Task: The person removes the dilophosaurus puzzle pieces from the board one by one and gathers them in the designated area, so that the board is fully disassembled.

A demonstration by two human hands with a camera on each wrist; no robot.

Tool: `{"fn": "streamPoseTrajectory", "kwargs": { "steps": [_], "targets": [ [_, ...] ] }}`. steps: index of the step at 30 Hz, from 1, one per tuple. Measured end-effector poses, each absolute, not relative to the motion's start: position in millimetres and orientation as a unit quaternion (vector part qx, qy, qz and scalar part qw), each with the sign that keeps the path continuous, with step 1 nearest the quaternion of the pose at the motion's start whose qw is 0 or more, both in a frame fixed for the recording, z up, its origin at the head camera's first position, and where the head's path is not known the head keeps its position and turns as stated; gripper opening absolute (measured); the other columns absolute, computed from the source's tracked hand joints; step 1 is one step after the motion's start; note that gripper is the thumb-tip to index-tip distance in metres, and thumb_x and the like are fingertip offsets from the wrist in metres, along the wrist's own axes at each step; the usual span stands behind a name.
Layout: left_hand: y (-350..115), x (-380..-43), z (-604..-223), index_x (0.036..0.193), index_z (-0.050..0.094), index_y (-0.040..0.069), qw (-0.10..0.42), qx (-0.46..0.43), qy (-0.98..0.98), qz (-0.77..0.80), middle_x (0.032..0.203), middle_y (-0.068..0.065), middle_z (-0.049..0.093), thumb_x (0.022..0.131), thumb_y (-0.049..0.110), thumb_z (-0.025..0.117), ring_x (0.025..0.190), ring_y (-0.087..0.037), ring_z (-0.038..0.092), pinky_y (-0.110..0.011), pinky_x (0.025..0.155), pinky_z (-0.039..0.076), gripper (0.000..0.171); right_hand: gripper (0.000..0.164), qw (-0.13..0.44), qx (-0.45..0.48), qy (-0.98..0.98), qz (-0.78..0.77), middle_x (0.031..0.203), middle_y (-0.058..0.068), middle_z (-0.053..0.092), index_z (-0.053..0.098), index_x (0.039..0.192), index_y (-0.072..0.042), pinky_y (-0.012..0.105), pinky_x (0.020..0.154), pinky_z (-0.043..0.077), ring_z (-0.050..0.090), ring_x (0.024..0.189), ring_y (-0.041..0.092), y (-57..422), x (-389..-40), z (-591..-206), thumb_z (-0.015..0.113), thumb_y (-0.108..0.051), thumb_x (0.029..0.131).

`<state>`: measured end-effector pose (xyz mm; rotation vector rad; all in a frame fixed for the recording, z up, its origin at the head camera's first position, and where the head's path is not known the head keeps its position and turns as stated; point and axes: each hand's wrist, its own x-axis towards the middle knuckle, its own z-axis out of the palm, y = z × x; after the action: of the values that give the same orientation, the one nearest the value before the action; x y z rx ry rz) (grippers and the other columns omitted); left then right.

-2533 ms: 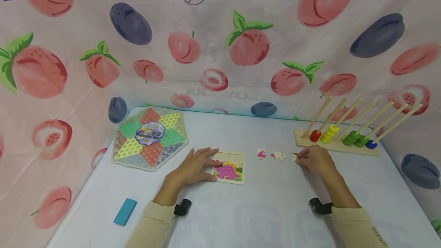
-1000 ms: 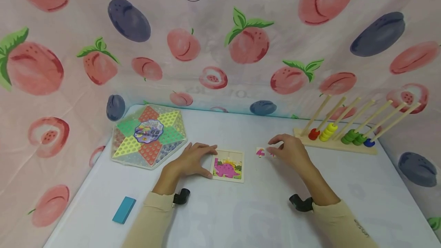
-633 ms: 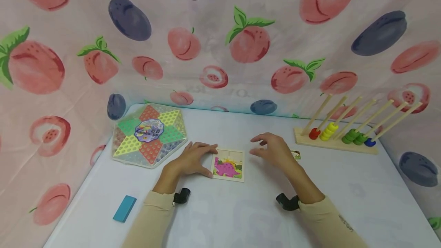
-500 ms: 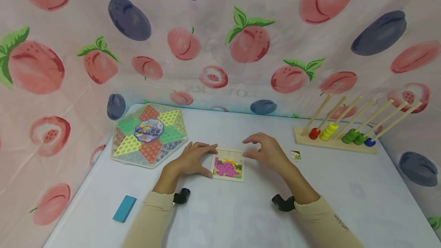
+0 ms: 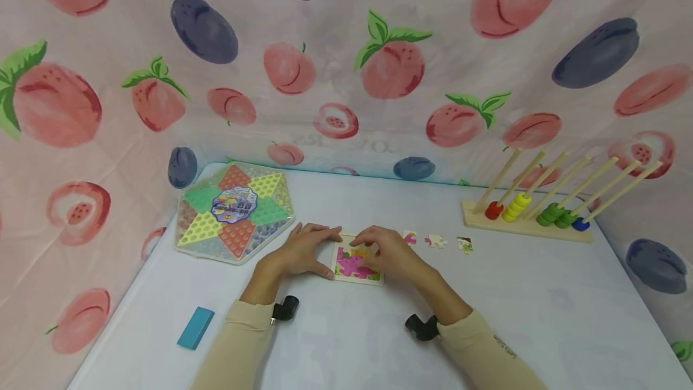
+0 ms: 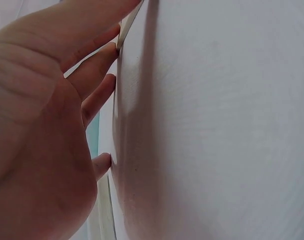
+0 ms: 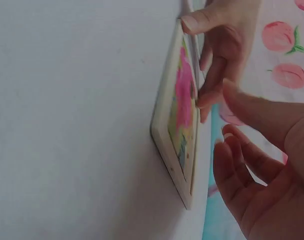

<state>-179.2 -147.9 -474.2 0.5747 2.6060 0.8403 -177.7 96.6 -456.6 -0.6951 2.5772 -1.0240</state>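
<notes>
A square wooden jigsaw puzzle (image 5: pixel 349 267) with a pink dinosaur picture lies on the table. My left hand (image 5: pixel 300 251) rests at its left side, thumb by the near corner and index finger by the far one. My right hand (image 5: pixel 394 253) is over the puzzle's right part, hiding some of the picture. In the right wrist view, its thumb (image 7: pixel 257 112) and fingers are apart with nothing between them, close above the frame (image 7: pixel 164 110). Three loose pieces lie in a row to the right: a pink one (image 5: pixel 409 238), a pale one (image 5: pixel 435 241) and a green-and-brown one (image 5: pixel 464 245).
At the back left lies a star-patterned Chinese checkers board (image 5: pixel 235 214). A wooden rack with slanting pegs and coloured beads (image 5: pixel 530 229) stands at the back right. A blue block (image 5: pixel 196 328) is at the front left. Behind the table hangs a fruit-print cloth (image 5: pixel 373 125).
My right hand set the green-and-brown piece down at the end of the row, then moved left past the pieces to the puzzle. My left index finger drew back from the picture to the far corner.
</notes>
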Motion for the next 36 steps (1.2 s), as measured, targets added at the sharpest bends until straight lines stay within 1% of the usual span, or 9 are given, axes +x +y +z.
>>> {"fn": "streamPoseTrajectory", "kwargs": {
  "steps": [5,8,12,17,24,27,30,33,36],
  "targets": [
    [-148.2,-179.2,-475.0,0.143,0.059,0.024,0.168,0.206,0.917,0.296,0.154,0.003,0.053,0.073,0.039,0.091,0.151,-0.026,0.036,-0.065,0.129,0.001,0.078,0.025,0.132,-0.252,0.903,-0.322,0.110,0.002,0.073,0.078,0.112,-0.013,0.026,0.082,0.058,0.065,0.092,0.014,86.2,-181.2,-465.8,0.081,-0.013,0.087],
    [-148.2,-178.6,-475.7,0.143,0.059,0.023,0.156,0.215,0.918,0.296,0.152,0.002,0.056,0.077,0.041,0.088,0.150,-0.026,0.038,-0.067,0.128,0.003,0.074,0.024,0.136,-0.244,0.911,-0.303,0.111,0.000,0.074,0.079,0.112,-0.016,0.023,0.082,0.056,0.062,0.091,0.010,82.1,-182.5,-471.1,0.080,-0.014,0.088],
    [-147.3,-177.1,-476.8,0.143,0.059,0.020,0.134,0.219,0.921,0.293,0.147,0.002,0.061,0.080,0.042,0.085,0.147,-0.026,0.043,-0.070,0.126,0.006,0.071,0.025,0.141,-0.247,0.910,-0.301,0.112,0.000,0.074,0.079,0.112,-0.016,0.021,0.078,0.055,0.060,0.088,0.010,78.7,-181.8,-473.0,0.080,-0.014,0.087],
    [-143.1,-175.5,-477.0,0.144,0.058,0.019,0.116,0.210,0.927,0.290,0.141,0.004,0.065,0.080,0.044,0.085,0.144,-0.026,0.045,-0.072,0.125,0.009,0.074,0.025,0.143,-0.249,0.907,-0.308,0.110,0.002,0.076,0.079,0.113,-0.014,0.016,0.070,0.049,0.056,0.082,0.010,77.4,-180.7,-471.8,0.079,-0.011,0.088],
    [-138.6,-174.6,-477.3,0.139,0.063,0.022,0.106,0.192,0.934,0.283,0.142,0.004,0.065,0.078,0.041,0.088,0.143,-0.024,0.046,-0.072,0.125,0.011,0.069,0.024,0.149,-0.248,0.906,-0.310,0.104,0.003,0.076,0.079,0.114,-0.012,0.017,0.064,0.045,0.054,0.076,0.010,75.9,-183.3,-473.5,0.077,-0.009,0.090],
    [-137.9,-174.6,-477.5,0.138,0.064,0.022,0.109,0.191,0.933,0.286,0.143,0.003,0.064,0.077,0.041,0.088,0.143,-0.024,0.046,-0.072,0.125,0.011,0.067,0.022,0.157,-0.240,0.906,-0.312,0.098,0.002,0.074,0.079,0.112,-0.011,0.017,0.063,0.045,0.054,0.075,0.010,75.3,-184.6,-472.8,0.076,-0.008,0.090],
    [-137.9,-174.9,-477.4,0.136,0.065,0.023,0.108,0.191,0.933,0.285,0.145,0.003,0.063,0.077,0.041,0.088,0.143,-0.024,0.046,-0.071,0.125,0.011,0.066,0.016,0.169,-0.228,0.904,-0.320,0.091,0.000,0.072,0.080,0.105,-0.012,0.018,0.064,0.047,0.055,0.076,0.011,74.4,-186.0,-472.4,0.076,-0.008,0.090],
    [-138.3,-175.2,-477.6,0.136,0.065,0.023,0.108,0.189,0.933,0.286,0.145,0.003,0.063,0.077,0.040,0.089,0.143,-0.024,0.045,-0.071,0.126,0.010,0.066,0.010,0.177,-0.222,0.902,-0.326,0.090,-0.001,0.070,0.080,0.097,-0.014,0.019,0.070,0.050,0.056,0.081,0.011,73.3,-187.9,-473.1,0.076,-0.008,0.090],
    [-138.7,-175.1,-477.8,0.139,0.063,0.022,0.110,0.187,0.933,0.286,0.142,0.004,0.064,0.077,0.040,0.089,0.144,-0.024,0.045,-0.071,0.126,0.010,0.070,0.010,0.176,-0.225,0.901,-0.327,0.092,0.000,0.070,0.079,0.092,-0.014,0.021,0.074,0.054,0.057,0.084,0.012,72.7,-189.1,-474.3,0.077,-0.005,0.089]
  ]
}}
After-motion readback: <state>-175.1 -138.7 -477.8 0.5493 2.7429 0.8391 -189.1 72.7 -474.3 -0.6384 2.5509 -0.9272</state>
